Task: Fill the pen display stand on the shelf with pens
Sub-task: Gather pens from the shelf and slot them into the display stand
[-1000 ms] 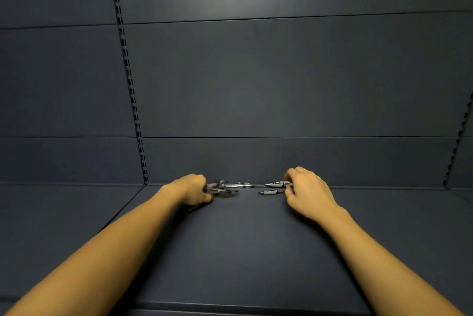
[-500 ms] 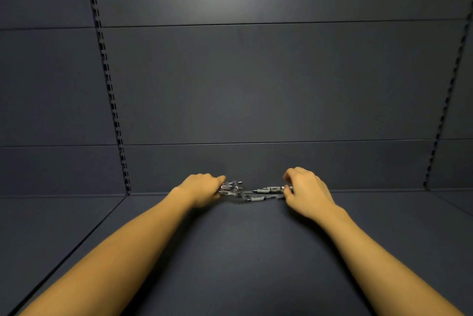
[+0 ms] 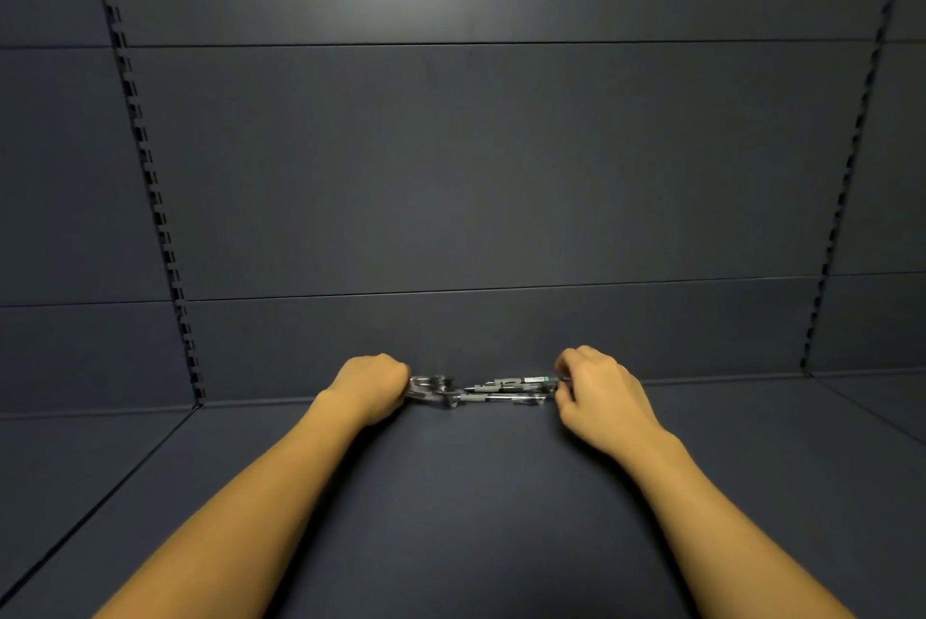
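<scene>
Several grey and clear pens point(image 3: 501, 390) lie in a small heap at the back of the dark shelf point(image 3: 461, 493), close to the rear panel. My left hand point(image 3: 373, 385) is curled around the left end of the heap, gripping some of the pens point(image 3: 431, 388). My right hand point(image 3: 596, 393) pinches the right ends of the pens with its fingertips. No pen display stand is in view.
The dark back wall point(image 3: 476, 167) rises right behind the pens. Slotted upright rails stand at the left point(image 3: 150, 197) and right point(image 3: 852, 157). Neighbouring shelf sections extend to both sides.
The two hands have drawn the scattered pens together into one tighter heap. The view has shifted, so the left rail now sits further left.
</scene>
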Motion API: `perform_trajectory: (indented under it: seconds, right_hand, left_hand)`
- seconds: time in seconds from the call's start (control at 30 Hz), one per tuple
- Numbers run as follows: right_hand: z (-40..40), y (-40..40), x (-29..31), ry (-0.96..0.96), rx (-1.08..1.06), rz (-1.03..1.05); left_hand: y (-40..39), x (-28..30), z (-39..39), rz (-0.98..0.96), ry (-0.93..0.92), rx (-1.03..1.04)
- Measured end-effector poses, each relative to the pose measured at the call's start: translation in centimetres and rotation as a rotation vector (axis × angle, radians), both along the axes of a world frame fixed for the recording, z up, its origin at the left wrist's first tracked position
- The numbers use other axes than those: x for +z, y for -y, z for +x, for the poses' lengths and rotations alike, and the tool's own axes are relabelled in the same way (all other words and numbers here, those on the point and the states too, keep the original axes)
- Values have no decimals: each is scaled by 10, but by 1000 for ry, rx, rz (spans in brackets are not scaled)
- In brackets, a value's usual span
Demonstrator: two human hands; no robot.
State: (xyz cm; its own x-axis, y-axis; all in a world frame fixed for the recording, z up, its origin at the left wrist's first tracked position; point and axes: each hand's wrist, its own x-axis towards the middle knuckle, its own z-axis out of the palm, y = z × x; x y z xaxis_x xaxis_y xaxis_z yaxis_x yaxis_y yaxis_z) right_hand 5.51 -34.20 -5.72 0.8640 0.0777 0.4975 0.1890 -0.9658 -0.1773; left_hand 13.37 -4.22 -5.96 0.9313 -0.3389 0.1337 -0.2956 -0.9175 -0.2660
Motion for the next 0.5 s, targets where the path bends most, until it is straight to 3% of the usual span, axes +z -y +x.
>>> perform_trajectory:
  seconds: [0.3, 0.5]
  right_hand:
    - [3, 9, -4, 10, -23, -18]
    - [3, 11, -6, 18, -34, -14]
  left_hand:
    - [2, 0, -7, 92, 133, -29]
    - [8, 12, -14, 57, 184, -21]
